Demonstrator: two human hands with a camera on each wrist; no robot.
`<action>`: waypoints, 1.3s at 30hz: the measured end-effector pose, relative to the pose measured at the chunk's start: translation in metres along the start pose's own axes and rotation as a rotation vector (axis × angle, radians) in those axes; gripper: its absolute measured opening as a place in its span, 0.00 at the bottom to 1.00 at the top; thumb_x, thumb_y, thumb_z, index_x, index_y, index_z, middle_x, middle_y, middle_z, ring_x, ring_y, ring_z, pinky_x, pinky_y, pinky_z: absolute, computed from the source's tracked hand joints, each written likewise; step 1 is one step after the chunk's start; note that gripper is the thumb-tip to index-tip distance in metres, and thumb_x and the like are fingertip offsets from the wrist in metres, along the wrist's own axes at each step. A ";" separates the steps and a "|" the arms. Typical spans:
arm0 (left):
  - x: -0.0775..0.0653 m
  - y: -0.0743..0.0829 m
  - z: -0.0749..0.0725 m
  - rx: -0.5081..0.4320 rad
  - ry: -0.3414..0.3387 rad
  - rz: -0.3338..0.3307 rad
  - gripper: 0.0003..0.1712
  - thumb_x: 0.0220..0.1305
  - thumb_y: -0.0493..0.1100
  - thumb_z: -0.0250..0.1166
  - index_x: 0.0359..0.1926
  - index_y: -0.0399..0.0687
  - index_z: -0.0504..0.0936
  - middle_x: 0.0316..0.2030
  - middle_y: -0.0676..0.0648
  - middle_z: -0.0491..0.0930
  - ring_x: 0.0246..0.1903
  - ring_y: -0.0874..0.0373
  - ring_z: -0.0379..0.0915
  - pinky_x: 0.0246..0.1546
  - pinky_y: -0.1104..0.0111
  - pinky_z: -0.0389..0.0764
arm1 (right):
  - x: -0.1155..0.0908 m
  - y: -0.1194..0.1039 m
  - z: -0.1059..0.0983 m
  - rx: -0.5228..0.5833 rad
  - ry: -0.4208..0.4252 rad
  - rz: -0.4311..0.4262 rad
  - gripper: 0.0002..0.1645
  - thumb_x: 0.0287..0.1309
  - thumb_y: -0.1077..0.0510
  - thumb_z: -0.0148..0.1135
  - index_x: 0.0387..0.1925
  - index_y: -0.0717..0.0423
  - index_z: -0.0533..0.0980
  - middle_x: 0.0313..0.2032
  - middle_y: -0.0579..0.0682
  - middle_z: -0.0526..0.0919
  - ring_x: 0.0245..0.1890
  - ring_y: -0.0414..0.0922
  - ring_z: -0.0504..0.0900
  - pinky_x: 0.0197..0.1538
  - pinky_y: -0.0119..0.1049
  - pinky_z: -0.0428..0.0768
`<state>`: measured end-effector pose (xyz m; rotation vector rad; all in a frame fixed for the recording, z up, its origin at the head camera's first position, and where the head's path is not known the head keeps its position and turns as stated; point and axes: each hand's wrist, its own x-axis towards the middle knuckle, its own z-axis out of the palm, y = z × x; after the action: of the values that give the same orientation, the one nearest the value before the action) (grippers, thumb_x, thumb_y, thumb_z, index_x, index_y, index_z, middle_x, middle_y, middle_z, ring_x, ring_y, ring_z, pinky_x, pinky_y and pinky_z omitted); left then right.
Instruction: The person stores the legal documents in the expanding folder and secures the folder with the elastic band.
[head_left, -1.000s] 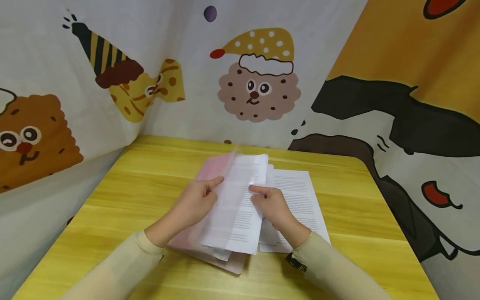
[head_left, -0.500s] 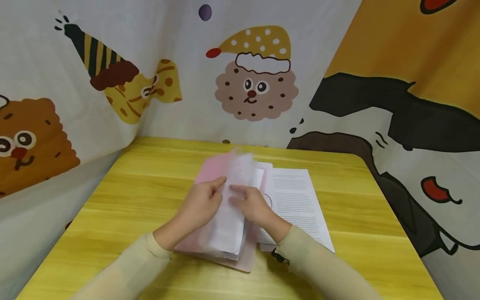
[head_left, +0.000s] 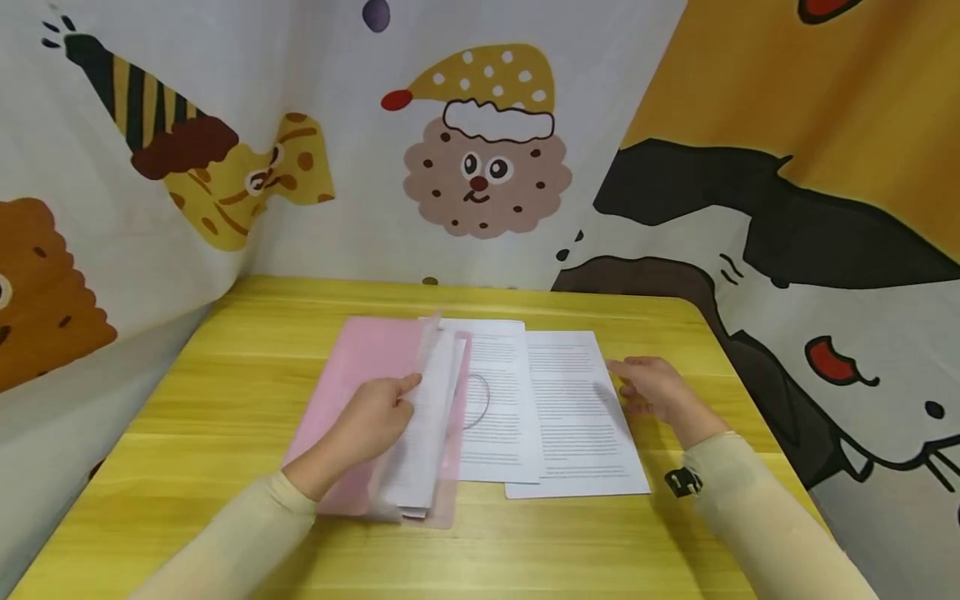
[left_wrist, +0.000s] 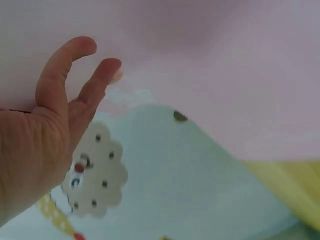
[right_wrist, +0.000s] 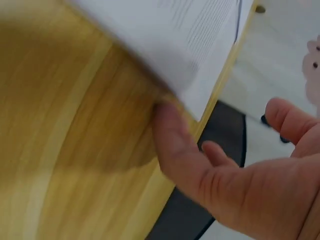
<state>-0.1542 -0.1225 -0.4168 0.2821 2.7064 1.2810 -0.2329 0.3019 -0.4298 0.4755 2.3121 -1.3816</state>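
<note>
My left hand (head_left: 367, 425) holds the cover of a pink folder (head_left: 375, 342) up at its right edge, thumb on top. White papers (head_left: 420, 458) show inside the partly opened folder. In the left wrist view the pink cover (left_wrist: 240, 65) fills the upper part, behind the fingers. My right hand (head_left: 656, 387) reaches to the right edge of a printed sheet (head_left: 581, 425), fingertips right at that edge and nothing in its grip. Another printed sheet (head_left: 502, 450) overlaps it on the left, with a thin dark ring (head_left: 487, 400) showing on it.
The yellow wood-grain table (head_left: 217, 433) bears the folder and sheets. Behind it hangs a white curtain (head_left: 300, 50) with cartoon prints, which also runs along the table's left and right sides. A dark watch (head_left: 682, 482) sits at the right sleeve's cuff.
My right hand has left the folder's papers and moved right to the loose sheets' far edge. The folder, with my left hand on it, has shifted left, uncovering more of the loose sheets.
</note>
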 end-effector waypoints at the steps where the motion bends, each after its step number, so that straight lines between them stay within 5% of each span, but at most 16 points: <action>1: 0.002 -0.003 0.005 0.013 -0.013 -0.003 0.31 0.69 0.30 0.51 0.72 0.29 0.74 0.62 0.28 0.82 0.14 0.65 0.47 0.14 0.75 0.56 | 0.002 0.003 -0.003 0.021 -0.034 0.021 0.56 0.78 0.40 0.58 0.85 0.67 0.42 0.84 0.68 0.52 0.67 0.57 0.75 0.67 0.52 0.80; 4: 0.006 -0.009 0.020 0.058 -0.036 0.004 0.30 0.69 0.29 0.50 0.71 0.27 0.75 0.69 0.30 0.76 0.15 0.65 0.48 0.15 0.75 0.58 | 0.010 0.007 -0.005 0.088 -0.117 0.038 0.55 0.76 0.38 0.59 0.84 0.67 0.48 0.81 0.69 0.59 0.57 0.49 0.84 0.59 0.44 0.85; 8: 0.008 -0.008 0.033 0.097 -0.065 0.000 0.29 0.71 0.29 0.50 0.70 0.27 0.76 0.64 0.29 0.81 0.15 0.64 0.48 0.17 0.74 0.58 | 0.021 0.005 0.004 0.201 -0.224 0.031 0.40 0.77 0.39 0.58 0.73 0.66 0.67 0.56 0.56 0.86 0.41 0.39 0.85 0.44 0.33 0.84; 12: 0.010 -0.006 0.037 0.098 -0.065 -0.002 0.28 0.71 0.29 0.50 0.69 0.29 0.77 0.56 0.29 0.86 0.14 0.64 0.47 0.16 0.74 0.57 | 0.025 0.004 0.027 0.181 -0.268 -0.049 0.33 0.78 0.45 0.59 0.69 0.67 0.71 0.42 0.49 0.90 0.39 0.41 0.87 0.42 0.36 0.86; 18: 0.002 0.005 0.012 0.090 -0.024 0.022 0.30 0.69 0.30 0.52 0.70 0.32 0.78 0.63 0.30 0.82 0.17 0.63 0.50 0.17 0.74 0.59 | 0.009 0.000 0.036 -0.162 0.016 -0.191 0.36 0.73 0.52 0.65 0.71 0.74 0.70 0.55 0.69 0.86 0.44 0.53 0.88 0.46 0.47 0.87; 21: -0.006 0.014 -0.019 0.070 0.008 0.034 0.31 0.68 0.31 0.52 0.72 0.35 0.77 0.37 0.31 0.88 0.15 0.64 0.47 0.14 0.75 0.55 | 0.003 -0.001 0.006 -0.298 0.158 -0.262 0.39 0.74 0.51 0.63 0.73 0.76 0.67 0.59 0.73 0.82 0.48 0.57 0.85 0.49 0.46 0.85; 25: -0.018 0.020 -0.056 0.039 0.023 0.057 0.29 0.69 0.31 0.51 0.70 0.34 0.79 0.45 0.32 0.90 0.14 0.65 0.46 0.14 0.75 0.55 | -0.013 0.005 -0.047 -0.334 0.350 -0.336 0.48 0.76 0.52 0.60 0.84 0.67 0.50 0.63 0.77 0.76 0.44 0.56 0.84 0.40 0.37 0.82; 27: -0.022 0.021 -0.071 0.016 0.015 0.067 0.29 0.71 0.31 0.52 0.70 0.33 0.79 0.60 0.34 0.86 0.14 0.65 0.47 0.14 0.74 0.56 | -0.026 0.007 -0.067 -0.296 0.414 -0.367 0.55 0.77 0.54 0.59 0.87 0.55 0.35 0.64 0.80 0.74 0.38 0.52 0.86 0.34 0.34 0.82; 28: -0.024 0.021 -0.077 0.017 0.013 0.063 0.28 0.71 0.31 0.52 0.70 0.34 0.79 0.60 0.34 0.86 0.14 0.65 0.48 0.14 0.73 0.57 | -0.034 0.007 -0.073 -0.269 0.431 -0.386 0.58 0.78 0.55 0.58 0.87 0.46 0.28 0.66 0.81 0.73 0.35 0.49 0.87 0.31 0.33 0.83; 30: -0.026 0.020 -0.088 0.022 0.013 0.044 0.28 0.72 0.32 0.52 0.71 0.38 0.79 0.35 0.38 0.89 0.13 0.65 0.49 0.14 0.72 0.58 | -0.049 0.003 -0.081 -0.193 0.413 -0.411 0.60 0.79 0.56 0.57 0.84 0.29 0.23 0.72 0.80 0.67 0.32 0.44 0.88 0.30 0.33 0.86; 33: -0.028 0.019 -0.098 0.024 0.011 0.014 0.31 0.73 0.33 0.53 0.75 0.45 0.76 0.15 0.54 0.65 0.14 0.64 0.50 0.14 0.71 0.59 | -0.071 -0.009 -0.084 -0.044 0.305 -0.403 0.51 0.78 0.50 0.59 0.83 0.15 0.39 0.72 0.64 0.75 0.30 0.42 0.91 0.33 0.37 0.90; 34: -0.028 0.019 -0.100 0.019 0.006 0.003 0.32 0.73 0.33 0.53 0.75 0.47 0.76 0.14 0.58 0.56 0.14 0.64 0.50 0.15 0.71 0.59 | -0.077 -0.013 -0.084 0.014 0.250 -0.397 0.47 0.77 0.48 0.61 0.83 0.17 0.47 0.71 0.56 0.78 0.31 0.43 0.92 0.34 0.39 0.90; 36: -0.028 0.019 -0.102 0.001 -0.006 0.002 0.32 0.72 0.33 0.53 0.75 0.47 0.76 0.15 0.59 0.54 0.14 0.64 0.50 0.16 0.71 0.59 | -0.086 -0.021 -0.082 0.129 0.142 -0.370 0.40 0.75 0.44 0.63 0.82 0.25 0.61 0.63 0.44 0.85 0.35 0.45 0.93 0.37 0.42 0.91; 39: -0.028 0.019 -0.102 -0.025 -0.027 0.002 0.32 0.72 0.33 0.53 0.76 0.47 0.75 0.15 0.59 0.54 0.15 0.64 0.48 0.16 0.72 0.58 | -0.088 -0.029 -0.069 0.081 0.084 -0.378 0.34 0.75 0.42 0.63 0.78 0.40 0.72 0.55 0.37 0.85 0.37 0.42 0.92 0.38 0.39 0.91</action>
<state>-0.1449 -0.1934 -0.3370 0.2974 2.6667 1.3007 -0.1828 0.3426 -0.3341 0.1218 2.5145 -1.6584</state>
